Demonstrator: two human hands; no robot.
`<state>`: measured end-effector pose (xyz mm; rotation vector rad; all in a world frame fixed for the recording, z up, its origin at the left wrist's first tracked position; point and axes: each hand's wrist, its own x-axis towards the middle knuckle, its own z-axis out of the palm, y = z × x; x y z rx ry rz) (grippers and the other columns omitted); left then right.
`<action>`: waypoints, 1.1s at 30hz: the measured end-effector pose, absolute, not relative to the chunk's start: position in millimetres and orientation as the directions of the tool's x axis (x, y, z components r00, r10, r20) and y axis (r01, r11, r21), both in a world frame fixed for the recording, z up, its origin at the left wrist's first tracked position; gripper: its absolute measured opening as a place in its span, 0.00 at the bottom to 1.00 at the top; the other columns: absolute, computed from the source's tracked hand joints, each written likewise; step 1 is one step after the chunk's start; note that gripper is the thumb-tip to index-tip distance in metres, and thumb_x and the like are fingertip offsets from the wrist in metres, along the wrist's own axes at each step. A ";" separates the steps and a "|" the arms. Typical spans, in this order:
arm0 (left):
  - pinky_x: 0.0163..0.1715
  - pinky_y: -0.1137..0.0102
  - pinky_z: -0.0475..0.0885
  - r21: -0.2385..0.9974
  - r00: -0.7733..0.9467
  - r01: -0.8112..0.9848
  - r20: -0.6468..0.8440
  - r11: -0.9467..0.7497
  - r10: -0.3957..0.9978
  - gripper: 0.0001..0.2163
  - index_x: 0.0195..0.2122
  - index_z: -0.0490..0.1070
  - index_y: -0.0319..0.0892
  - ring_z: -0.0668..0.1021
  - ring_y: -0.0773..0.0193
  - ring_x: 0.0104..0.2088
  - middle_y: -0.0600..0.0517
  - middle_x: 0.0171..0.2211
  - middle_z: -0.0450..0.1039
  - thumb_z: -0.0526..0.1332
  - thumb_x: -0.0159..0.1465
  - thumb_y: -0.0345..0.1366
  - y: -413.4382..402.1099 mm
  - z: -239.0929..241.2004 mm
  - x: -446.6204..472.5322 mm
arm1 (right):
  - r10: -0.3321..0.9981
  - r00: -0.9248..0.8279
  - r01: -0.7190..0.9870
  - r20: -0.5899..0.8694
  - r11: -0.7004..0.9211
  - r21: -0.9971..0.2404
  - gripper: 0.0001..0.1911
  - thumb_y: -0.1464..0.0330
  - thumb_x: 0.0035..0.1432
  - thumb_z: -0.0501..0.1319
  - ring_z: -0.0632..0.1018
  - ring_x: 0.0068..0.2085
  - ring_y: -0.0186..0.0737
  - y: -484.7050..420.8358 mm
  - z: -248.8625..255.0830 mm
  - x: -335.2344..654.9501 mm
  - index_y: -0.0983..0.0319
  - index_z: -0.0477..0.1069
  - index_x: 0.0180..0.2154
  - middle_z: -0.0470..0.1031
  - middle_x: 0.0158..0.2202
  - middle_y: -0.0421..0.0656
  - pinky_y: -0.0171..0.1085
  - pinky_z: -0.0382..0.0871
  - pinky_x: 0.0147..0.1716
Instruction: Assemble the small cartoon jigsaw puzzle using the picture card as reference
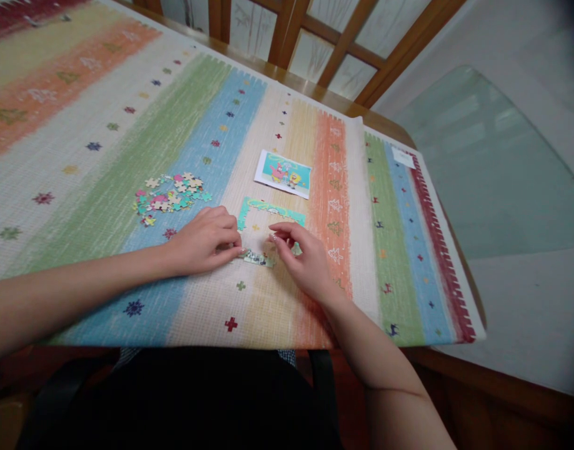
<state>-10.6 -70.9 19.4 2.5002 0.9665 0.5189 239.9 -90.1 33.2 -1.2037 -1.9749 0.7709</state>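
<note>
A partly joined jigsaw puzzle border (272,207), mostly turquoise and green, lies on the striped tablecloth around a bare middle. At its lower left corner my left hand (214,240) is closed, thumb and fingertips pinched on the border's edge. Over the border's right side my right hand (303,253) is closed, pinching a small pale puzzle piece (272,237) between thumb and fingers. That hand hides part of the lower right of the border. Left of my left hand is a heap of loose puzzle pieces (172,194), some showing their plain backs.
Behind the border lies a printed cartoon picture (284,173) on white paper. The striped tablecloth (212,294) covers the table, with a white label (403,157) near its right edge. A wooden lattice panel (310,44) stands behind the table.
</note>
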 end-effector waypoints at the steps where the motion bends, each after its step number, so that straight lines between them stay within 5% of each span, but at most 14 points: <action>1: 0.42 0.62 0.60 0.496 0.683 0.559 0.178 -0.664 0.708 0.14 0.33 0.76 0.42 0.70 0.56 0.40 0.50 0.31 0.70 0.59 0.71 0.43 -71.0 20.0 -10.5 | 0.913 -0.320 0.520 0.253 0.392 -0.759 0.09 0.69 0.67 0.59 0.78 0.37 0.37 -88.7 33.2 242.9 0.58 0.74 0.47 0.80 0.41 0.44 0.39 0.71 0.37; 7: 0.40 0.63 0.62 0.505 0.676 0.598 0.099 -0.622 0.730 0.15 0.31 0.77 0.42 0.72 0.57 0.36 0.49 0.30 0.72 0.58 0.70 0.43 -63.9 35.7 -16.9 | 0.829 -0.484 0.528 0.282 0.533 -0.661 0.09 0.69 0.69 0.57 0.77 0.39 0.39 -88.3 27.9 245.3 0.59 0.75 0.47 0.80 0.39 0.44 0.41 0.70 0.39; 15: 0.38 0.65 0.64 0.462 0.674 0.695 -0.150 -0.551 0.723 0.13 0.28 0.74 0.42 0.75 0.59 0.34 0.49 0.28 0.73 0.57 0.68 0.40 -66.6 43.4 -30.8 | 0.492 -0.823 0.427 0.283 0.866 -0.262 0.12 0.67 0.71 0.56 0.71 0.43 0.44 -102.7 18.7 231.4 0.61 0.76 0.49 0.79 0.41 0.44 0.45 0.59 0.41; 28: 0.37 0.64 0.62 0.450 0.731 0.633 -0.080 -0.629 0.678 0.13 0.27 0.69 0.43 0.72 0.59 0.32 0.51 0.26 0.70 0.57 0.69 0.38 -70.2 35.6 -29.8 | 0.487 -0.856 0.478 0.172 0.874 -0.093 0.14 0.68 0.74 0.53 0.69 0.44 0.45 -113.4 24.9 220.5 0.60 0.74 0.53 0.78 0.42 0.45 0.46 0.58 0.43; 33: 0.35 0.63 0.60 0.354 0.736 0.649 -0.069 -0.674 0.673 0.12 0.28 0.72 0.44 0.71 0.57 0.32 0.50 0.27 0.69 0.58 0.69 0.38 -71.9 33.1 -29.6 | 0.485 -0.852 0.480 0.196 0.874 -0.076 0.14 0.68 0.74 0.52 0.69 0.43 0.45 -114.3 25.4 219.6 0.62 0.74 0.52 0.77 0.41 0.45 0.45 0.58 0.43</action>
